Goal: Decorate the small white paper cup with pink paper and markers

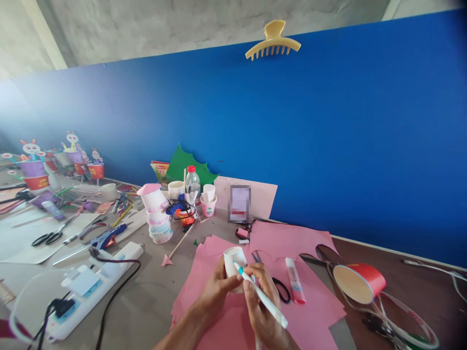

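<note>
A small white paper cup point(233, 257) is tilted in my left hand point(215, 291), whose fingers wrap round its side. My right hand point(264, 301) grips a white marker point(268, 304) with a teal band, its tip at the cup's surface. Both hands are over pink paper sheets point(207, 262). Just right of my right hand lie scissors with black handles point(281, 290) and a glue tube with a red cap point(295, 282). A stack of decorated white cups point(159, 218) stands to the left.
A power strip point(102, 291) with plugs and cords lies left, near a blue glue gun point(111, 236) and scissors point(51, 237). A bottle point(192, 182) stands behind. At right are a red cup point(365, 282) and cables. A blue partition point(328, 121) rises behind the table.
</note>
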A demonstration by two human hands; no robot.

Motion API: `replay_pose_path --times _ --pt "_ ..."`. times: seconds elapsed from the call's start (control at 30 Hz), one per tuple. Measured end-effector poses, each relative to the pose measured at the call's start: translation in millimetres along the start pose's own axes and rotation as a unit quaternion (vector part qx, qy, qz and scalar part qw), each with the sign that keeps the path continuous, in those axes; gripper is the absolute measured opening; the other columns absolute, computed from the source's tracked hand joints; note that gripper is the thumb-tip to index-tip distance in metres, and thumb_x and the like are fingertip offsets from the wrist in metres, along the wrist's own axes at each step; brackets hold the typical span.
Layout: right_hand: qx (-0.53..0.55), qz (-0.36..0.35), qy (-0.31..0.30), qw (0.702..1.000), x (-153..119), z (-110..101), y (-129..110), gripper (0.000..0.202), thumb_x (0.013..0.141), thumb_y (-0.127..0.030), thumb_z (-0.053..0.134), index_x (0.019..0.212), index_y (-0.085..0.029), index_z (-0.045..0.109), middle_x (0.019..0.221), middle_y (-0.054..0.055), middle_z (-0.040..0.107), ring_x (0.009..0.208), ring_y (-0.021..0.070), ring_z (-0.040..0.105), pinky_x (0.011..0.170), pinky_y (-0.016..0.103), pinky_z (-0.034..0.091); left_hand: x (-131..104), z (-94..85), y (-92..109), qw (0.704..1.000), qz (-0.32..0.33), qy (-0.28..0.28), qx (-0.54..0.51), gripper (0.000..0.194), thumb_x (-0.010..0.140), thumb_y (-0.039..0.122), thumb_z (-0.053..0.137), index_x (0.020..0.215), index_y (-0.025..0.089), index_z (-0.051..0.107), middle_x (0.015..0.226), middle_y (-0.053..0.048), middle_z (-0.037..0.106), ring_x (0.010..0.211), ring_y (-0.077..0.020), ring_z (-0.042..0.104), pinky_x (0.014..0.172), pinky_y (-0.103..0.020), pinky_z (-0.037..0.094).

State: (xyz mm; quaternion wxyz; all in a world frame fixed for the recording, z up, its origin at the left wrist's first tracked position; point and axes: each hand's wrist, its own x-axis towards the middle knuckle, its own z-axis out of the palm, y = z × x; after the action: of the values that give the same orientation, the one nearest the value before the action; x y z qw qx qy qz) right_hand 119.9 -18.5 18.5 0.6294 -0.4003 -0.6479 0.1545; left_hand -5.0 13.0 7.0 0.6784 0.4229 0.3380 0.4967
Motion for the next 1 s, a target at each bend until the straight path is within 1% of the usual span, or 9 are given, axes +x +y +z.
replay_pose_path --times 0.2,0.43,0.6,0.7,0.83,1.0 --pt "-0.004 0.024 -0.004 1.000 0.5 -1.3 -1.3 0.009 0.096 -0.022 0.051 0.093 -0.023 0.060 0.082 0.003 0.063 0.073 0.0172 0.065 0.063 0.027 0.058 -0.4 2.7 3.0 1.000 -0.008 0.009 -0.005 0.050 0.060 0.050 0.087 0.093 0.018 0.066 0.081 -0.001 0.057 0.079 -0.0194 0.049 0.069 -0.027 0.037" --pt "-0.006 0.026 0.002 1.000 0.8 -1.8 0.2 0.010 0.096 -0.026 0.053 0.093 -0.022 0.061 0.082 0.004 0.065 0.074 0.0185 0.066 0.064 0.030 0.058 1.4 1.2 1.1 1.000 0.003 0.004 -0.002 0.050 0.063 0.049 0.086 0.097 0.019 0.067 0.086 -0.001 0.061 0.083 -0.0208 0.052 0.072 -0.028 0.039" --pt "0.001 0.041 0.016 0.999 0.8 -1.9 3.7 0.017 0.097 -0.032 0.052 0.089 -0.021 0.061 0.078 0.002 0.064 0.065 0.0162 0.062 0.056 0.027 0.053 0.5 0.4 0.7 1.000 0.005 -0.002 -0.013 0.050 0.063 0.048 0.085 0.098 0.019 0.066 0.087 -0.002 0.062 0.086 -0.0227 0.054 0.075 -0.029 0.040" --pt "0.020 0.063 0.019 0.998 0.5 -2.7 5.2 0.018 0.098 -0.032 0.051 0.090 -0.021 0.061 0.080 0.003 0.064 0.064 0.0156 0.061 0.055 0.027 0.052 -0.3 1.1 1.5 1.000 0.004 -0.007 -0.021 0.049 0.064 0.049 0.085 0.098 0.019 0.066 0.087 -0.002 0.061 0.085 -0.0220 0.053 0.075 -0.029 0.039" --pt "0.038 0.087 0.028 0.995 0.3 -2.9 8.8 0.021 0.098 -0.035 0.050 0.087 -0.021 0.061 0.076 0.001 0.063 0.059 0.0139 0.057 0.051 0.024 0.049 0.0 2.1 1.9 0.999 0.001 -0.011 -0.030 0.048 0.064 0.049 0.085 0.095 0.018 0.067 0.085 -0.002 0.060 0.081 -0.0198 0.053 0.072 -0.027 0.039" --pt "0.048 0.106 0.057 0.992 1.6 -2.7 14.5 0.024 0.097 -0.040 0.053 0.087 -0.020 0.063 0.073 0.001 0.061 0.060 0.0147 0.057 0.051 0.023 0.048 1.3 2.3 -0.2 0.999 -0.007 -0.001 -0.038 0.053 0.060 0.050 0.087 0.098 0.018 0.067 0.087 -0.004 0.064 0.083 -0.0217 0.056 0.073 -0.029 0.041"
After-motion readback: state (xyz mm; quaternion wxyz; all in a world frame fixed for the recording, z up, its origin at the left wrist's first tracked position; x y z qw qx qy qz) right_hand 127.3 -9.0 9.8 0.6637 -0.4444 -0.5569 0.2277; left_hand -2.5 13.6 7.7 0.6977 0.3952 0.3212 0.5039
